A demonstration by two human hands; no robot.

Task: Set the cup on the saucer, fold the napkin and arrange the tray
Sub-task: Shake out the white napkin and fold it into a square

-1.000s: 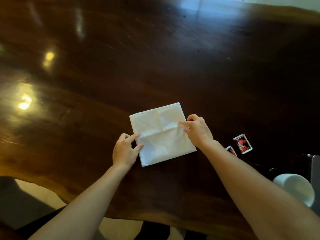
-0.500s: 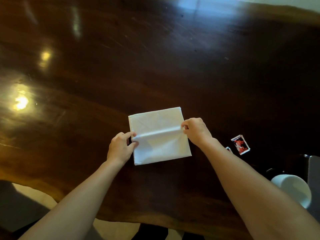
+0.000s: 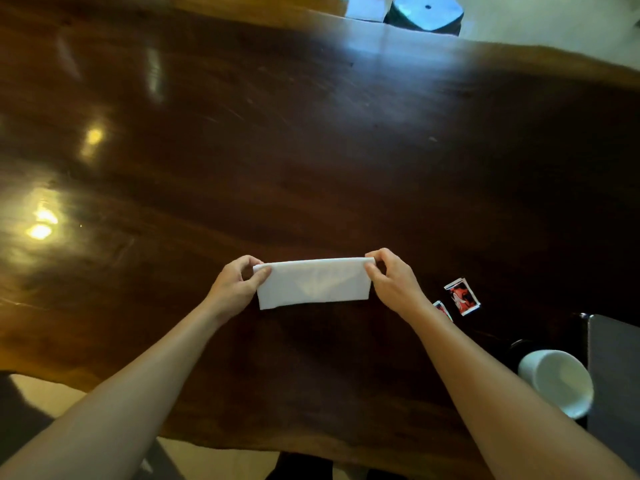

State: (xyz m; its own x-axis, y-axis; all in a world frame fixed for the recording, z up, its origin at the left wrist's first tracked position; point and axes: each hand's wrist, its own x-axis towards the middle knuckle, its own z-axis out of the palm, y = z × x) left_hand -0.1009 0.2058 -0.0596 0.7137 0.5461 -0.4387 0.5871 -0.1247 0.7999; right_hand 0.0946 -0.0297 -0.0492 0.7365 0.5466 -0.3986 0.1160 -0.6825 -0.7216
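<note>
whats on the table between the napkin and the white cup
In the head view, two small red-printed cards lie on the dark table between the folded napkin and the white cup; the right forearm crosses there too.

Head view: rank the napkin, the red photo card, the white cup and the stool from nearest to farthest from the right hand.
From the right hand:
1. Napkin, in its grip, left.
2. Red photo card, just right.
3. White cup, lower right, near the table edge.
4. Stool, beyond the far table edge.
</note>
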